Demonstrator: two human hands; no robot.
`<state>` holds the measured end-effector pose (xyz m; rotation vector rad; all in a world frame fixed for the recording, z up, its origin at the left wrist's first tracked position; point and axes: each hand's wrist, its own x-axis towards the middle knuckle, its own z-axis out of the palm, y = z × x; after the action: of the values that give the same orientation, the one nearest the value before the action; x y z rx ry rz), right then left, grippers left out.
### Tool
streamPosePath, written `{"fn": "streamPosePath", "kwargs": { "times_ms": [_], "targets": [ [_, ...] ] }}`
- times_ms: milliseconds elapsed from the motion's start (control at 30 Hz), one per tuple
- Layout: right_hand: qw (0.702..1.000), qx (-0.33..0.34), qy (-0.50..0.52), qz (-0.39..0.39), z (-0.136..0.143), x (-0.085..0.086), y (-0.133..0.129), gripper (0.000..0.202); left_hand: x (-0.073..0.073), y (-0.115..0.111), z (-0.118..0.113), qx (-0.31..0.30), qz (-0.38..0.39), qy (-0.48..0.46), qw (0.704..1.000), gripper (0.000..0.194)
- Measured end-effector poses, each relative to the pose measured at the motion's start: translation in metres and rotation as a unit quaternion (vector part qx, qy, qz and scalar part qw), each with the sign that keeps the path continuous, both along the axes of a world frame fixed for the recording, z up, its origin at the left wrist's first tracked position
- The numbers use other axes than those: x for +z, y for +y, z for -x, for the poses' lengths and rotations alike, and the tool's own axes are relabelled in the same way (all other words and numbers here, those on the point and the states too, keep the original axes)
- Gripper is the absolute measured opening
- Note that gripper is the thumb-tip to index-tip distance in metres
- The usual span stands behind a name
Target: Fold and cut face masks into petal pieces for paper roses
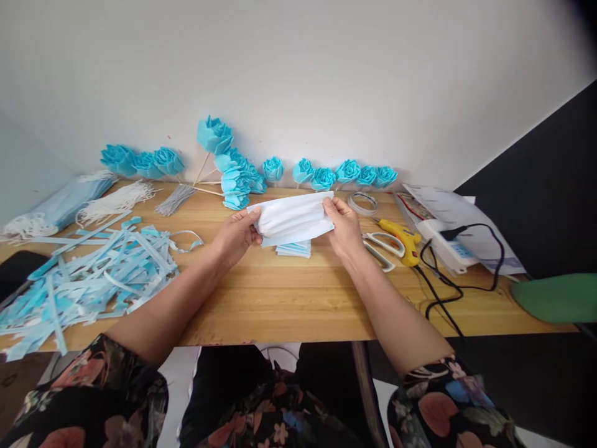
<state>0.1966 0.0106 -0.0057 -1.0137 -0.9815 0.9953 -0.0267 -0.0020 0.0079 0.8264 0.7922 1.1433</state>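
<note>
A pale mask sheet [295, 218], white inside with light blue edges and no ear loops showing, is stretched between my two hands above the wooden table [280, 305]. My left hand [240, 234] pinches its left end, thumb on top. Its right end is gripped by my right hand [342, 223], thumb on the upper corner. Just below the sheet, a small stack of folded light blue pieces [295, 249] lies on the table, partly hidden by it.
Cut blue strips [107, 274] heap at left, near masks [69, 199] and white loops [116, 200]. Blue flowers [236, 180] line the wall. At right lie scissors [389, 242], a yellow glue gun [403, 239], tape [362, 203], a power strip [450, 246] and black cords.
</note>
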Motion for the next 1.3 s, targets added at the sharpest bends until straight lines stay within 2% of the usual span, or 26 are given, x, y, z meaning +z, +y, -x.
{"fn": "streamPosePath", "kwargs": {
  "times_ms": [100, 267, 333, 500, 633, 767, 867, 1067, 1200, 1300],
  "targets": [
    [0.999, 0.024, 0.022, 0.015, -0.002, 0.004, 0.0, 0.041, -0.001, 0.002, 0.002, 0.008, -0.014, -0.007, 1.0, 0.024],
    [0.992, 0.116, 0.051, 0.016, -0.004, 0.012, -0.004, 0.048, -0.001, 0.004, 0.003, 0.031, -0.02, -0.032, 0.999, 0.023],
    [0.99, 0.125, 0.055, 0.03, -0.004, 0.011, -0.005, 0.045, -0.001, 0.004, 0.002, 0.033, -0.018, -0.035, 0.999, 0.023],
    [0.995, 0.072, 0.045, 0.058, -0.004, 0.005, -0.003, 0.032, 0.0, 0.002, 0.002, 0.029, -0.006, -0.016, 0.999, 0.026],
    [0.997, 0.033, 0.066, 0.038, -0.005, 0.004, 0.0, 0.035, -0.005, 0.003, 0.002, 0.023, -0.054, 0.041, 0.997, 0.036],
    [0.996, 0.03, 0.081, 0.03, -0.004, 0.005, 0.002, 0.038, -0.011, 0.005, 0.001, 0.024, -0.091, 0.091, 0.991, 0.043],
    [0.997, 0.025, 0.071, 0.029, -0.004, 0.005, 0.001, 0.04, -0.014, 0.006, 0.001, 0.03, -0.106, 0.103, 0.989, 0.039],
    [0.999, -0.032, 0.013, -0.017, -0.002, 0.005, -0.002, 0.034, -0.015, 0.009, 0.005, 0.085, -0.153, 0.113, 0.978, 0.026],
    [1.0, -0.013, 0.02, -0.019, 0.0, 0.005, -0.003, 0.029, -0.013, 0.008, 0.006, 0.098, -0.154, 0.104, 0.978, 0.025],
    [0.999, 0.0, 0.029, -0.016, 0.001, 0.005, -0.004, 0.028, -0.012, 0.006, 0.004, 0.084, -0.138, 0.078, 0.984, 0.03]
  ]
}}
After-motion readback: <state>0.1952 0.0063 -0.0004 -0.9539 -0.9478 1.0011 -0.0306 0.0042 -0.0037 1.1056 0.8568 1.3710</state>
